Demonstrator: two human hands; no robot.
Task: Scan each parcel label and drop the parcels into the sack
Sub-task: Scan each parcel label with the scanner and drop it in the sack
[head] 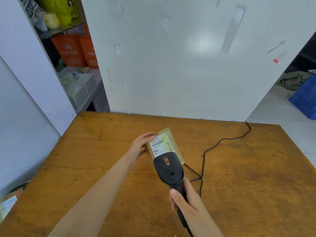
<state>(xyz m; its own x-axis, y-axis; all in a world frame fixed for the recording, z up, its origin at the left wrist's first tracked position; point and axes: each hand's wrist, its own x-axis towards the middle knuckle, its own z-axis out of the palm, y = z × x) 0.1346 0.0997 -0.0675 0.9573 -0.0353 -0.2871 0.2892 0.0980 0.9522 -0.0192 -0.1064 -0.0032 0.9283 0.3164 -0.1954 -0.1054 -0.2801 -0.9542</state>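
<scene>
In the middle of the frame the parcel (172, 142) rests on the counter (102, 168), the left hand (139, 147) holding its left edge and the right hand (183, 200) with fingers (188, 185) wrapped round the scanner (168, 170), which should point squarely at the steadied label (159, 144).

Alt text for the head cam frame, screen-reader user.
The right hand grips a black handheld scanner aimed at the white label on a small brown parcel, which the left hand holds by its left edge above a wooden table. A black cable trails across the table toward the white wall.
</scene>
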